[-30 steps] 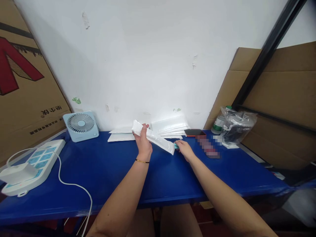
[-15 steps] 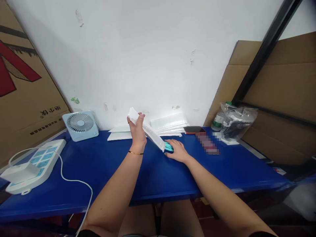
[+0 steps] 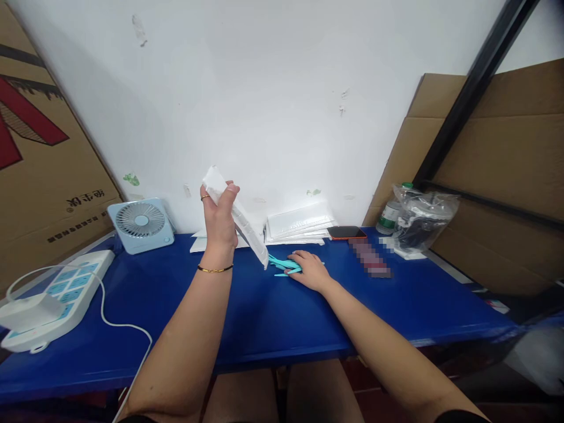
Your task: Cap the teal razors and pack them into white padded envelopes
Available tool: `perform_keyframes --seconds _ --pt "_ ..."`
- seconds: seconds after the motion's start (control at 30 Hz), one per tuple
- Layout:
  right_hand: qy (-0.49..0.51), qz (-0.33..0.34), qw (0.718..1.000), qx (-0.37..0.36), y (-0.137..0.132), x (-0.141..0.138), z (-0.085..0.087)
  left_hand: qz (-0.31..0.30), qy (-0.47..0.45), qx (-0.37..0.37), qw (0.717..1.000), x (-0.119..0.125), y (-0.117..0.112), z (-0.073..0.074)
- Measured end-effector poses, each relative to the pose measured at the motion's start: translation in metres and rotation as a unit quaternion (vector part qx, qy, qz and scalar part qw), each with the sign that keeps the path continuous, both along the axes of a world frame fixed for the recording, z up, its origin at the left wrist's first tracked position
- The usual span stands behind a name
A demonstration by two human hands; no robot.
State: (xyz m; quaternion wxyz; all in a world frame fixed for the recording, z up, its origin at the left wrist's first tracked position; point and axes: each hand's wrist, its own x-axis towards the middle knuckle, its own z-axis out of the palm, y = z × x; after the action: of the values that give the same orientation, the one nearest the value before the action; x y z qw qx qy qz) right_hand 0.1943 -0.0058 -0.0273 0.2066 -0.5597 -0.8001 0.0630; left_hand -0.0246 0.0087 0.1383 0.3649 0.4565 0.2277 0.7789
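Note:
My left hand is closed around the upper part of a long, narrow white packet, held tilted with its lower end down towards the table. A bundle of thin teal sticks shows by the packet's lower end. I cannot tell whether any of their tips are still inside it. Over the sticks lies my right hand, palm down with its fingers curled on them, pressing them to the blue tabletop. Part of the bundle is hidden under this hand.
Flat white packets are stacked against the wall, with a phone beside them. At left stand a light blue fan and a power strip with a white cable. A bottle and a bagged dark object are at right.
My left hand has moved left and up with the white packet. More of the teal sticks now shows between the packet and my right hand, which has shifted only slightly.

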Motion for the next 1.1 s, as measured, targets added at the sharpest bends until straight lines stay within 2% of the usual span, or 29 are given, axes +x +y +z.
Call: perform_keyframes --seconds 0.27,0.43,0.53,0.63,0.73,0.8,0.87,0.9,1.0,1.1 --pt "0.002 0.005 1.0 0.004 -0.003 0.001 0.001 -0.022 0.018 0.016 0.999 -0.002 -0.004 0.011" --pt "0.0 0.016 1.0 0.017 -0.004 -0.001 -0.002 0.014 0.018 0.034 0.999 -0.01 0.0 0.015" --pt "0.0 0.023 0.999 0.033 -0.005 -0.001 -0.002 0.044 0.068 0.046 0.996 -0.02 0.001 0.015" --pt "0.025 0.013 0.998 0.06 -0.003 0.005 0.003 0.026 0.2 0.026 0.979 -0.031 0.004 0.005" --pt "0.083 -0.047 0.992 0.076 0.001 0.017 0.007 -0.013 0.336 -0.022 0.942 -0.038 0.008 -0.019" --pt "0.116 -0.08 0.987 0.074 0.003 0.024 0.008 -0.025 0.374 -0.057 0.925 -0.037 0.013 -0.036" --pt "0.135 -0.088 0.985 0.066 0.004 0.028 0.008 -0.035 0.335 -0.081 0.938 -0.035 0.019 -0.045" --pt "0.142 -0.086 0.984 0.06 0.004 0.028 0.007 -0.034 0.292 -0.083 0.952 -0.033 0.021 -0.045" --pt "0.158 -0.068 0.984 0.04 0.004 0.026 0.005 -0.02 0.145 -0.047 0.988 -0.03 0.029 -0.028" --pt "0.169 -0.055 0.984 0.026 0.005 0.026 0.003 -0.003 0.029 0.008 1.0 -0.027 0.032 -0.008"
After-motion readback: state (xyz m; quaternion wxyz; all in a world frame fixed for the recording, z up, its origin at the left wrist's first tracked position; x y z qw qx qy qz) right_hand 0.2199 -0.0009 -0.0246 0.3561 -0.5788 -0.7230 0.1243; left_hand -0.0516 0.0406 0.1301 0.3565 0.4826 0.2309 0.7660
